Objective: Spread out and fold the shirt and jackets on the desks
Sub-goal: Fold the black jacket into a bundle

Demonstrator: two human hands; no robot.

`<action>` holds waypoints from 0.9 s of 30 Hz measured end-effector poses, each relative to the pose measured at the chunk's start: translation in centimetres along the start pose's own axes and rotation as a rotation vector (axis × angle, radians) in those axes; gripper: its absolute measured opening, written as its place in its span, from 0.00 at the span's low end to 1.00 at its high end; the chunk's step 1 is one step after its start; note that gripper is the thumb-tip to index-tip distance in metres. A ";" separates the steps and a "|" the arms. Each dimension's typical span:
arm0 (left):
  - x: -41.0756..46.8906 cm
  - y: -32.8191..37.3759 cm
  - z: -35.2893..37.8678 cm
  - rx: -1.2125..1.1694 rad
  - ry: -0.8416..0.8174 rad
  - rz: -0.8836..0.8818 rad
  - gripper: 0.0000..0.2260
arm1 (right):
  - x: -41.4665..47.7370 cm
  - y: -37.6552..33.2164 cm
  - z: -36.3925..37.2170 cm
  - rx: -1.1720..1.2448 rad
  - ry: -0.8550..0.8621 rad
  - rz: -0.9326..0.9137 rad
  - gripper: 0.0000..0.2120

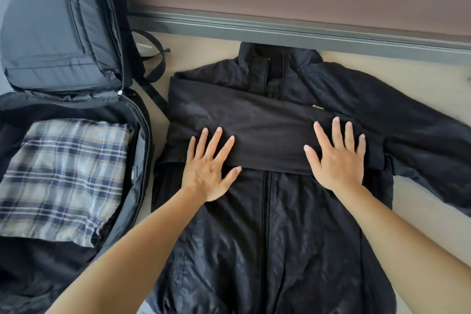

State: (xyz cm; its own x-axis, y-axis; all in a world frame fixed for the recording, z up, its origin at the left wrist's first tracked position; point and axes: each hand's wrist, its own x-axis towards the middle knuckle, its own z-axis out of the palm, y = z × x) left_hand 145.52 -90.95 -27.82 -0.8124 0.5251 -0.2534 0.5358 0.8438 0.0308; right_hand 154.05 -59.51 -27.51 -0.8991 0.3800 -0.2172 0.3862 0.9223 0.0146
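We record both hands flat, palms down, on the black jacket (275, 224), which lies front-up on the beige desk (198, 43) with its zip (267, 211) closed. The fingers of the left hand (209, 171) are straight and spread. They hold nothing and press on the folded sleeve (254, 132). The right hand (336, 158) does the same, fingers apart and straight on the far end of that sleeve.

The folded sleeve runs as a band across the chest, passing under both sets of fingers, and its lower edge sits under the palms. Beyond the fingertips we note the collar (277, 58), which touches the grey rail (280, 30) at the desk's back edge. The other sleeve (413, 120) lies spread out to the outer side of the right hand. The jacket's hem runs back below the wrists, between the forearms.

To the outer side of the left hand, just beside the jacket, an open backpack (63, 20) holds a folded plaid shirt (63, 176).
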 end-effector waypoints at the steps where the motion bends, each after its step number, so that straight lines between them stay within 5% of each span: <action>1: 0.6 -0.3 -0.3 0.000 -0.007 0.014 0.34 | 0.5 0.0 -0.2 0.008 -0.009 -0.005 0.32; 7: 0.4 2.0 -1.8 -0.068 0.060 -0.039 0.35 | -0.8 -2.6 -2.3 0.176 0.109 0.027 0.32; 9: -3.0 3.8 -1.2 -0.086 0.129 0.022 0.34 | -4.5 -4.5 -2.5 0.238 0.188 -0.125 0.29; 12: -8.1 4.2 1.1 -0.004 0.038 -0.049 0.35 | -10.2 -6.6 -0.6 0.153 0.085 -0.330 0.30; 16: -9.9 2.5 2.5 -0.025 -0.119 -0.240 0.36 | -11.8 -6.1 2.4 0.040 -0.076 -0.273 0.32; 27: -4.4 2.6 -0.4 -0.061 -0.087 -0.135 0.35 | -10.1 -6.3 1.0 0.028 -0.006 -0.186 0.33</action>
State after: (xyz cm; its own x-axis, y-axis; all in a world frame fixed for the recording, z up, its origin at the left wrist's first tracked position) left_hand 150.40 -90.98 -26.25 -0.8516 0.3974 -0.3417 0.4061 0.9125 0.0492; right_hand 160.90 -69.18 -26.38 -0.9545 0.2023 -0.2189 0.2188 0.9743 -0.0535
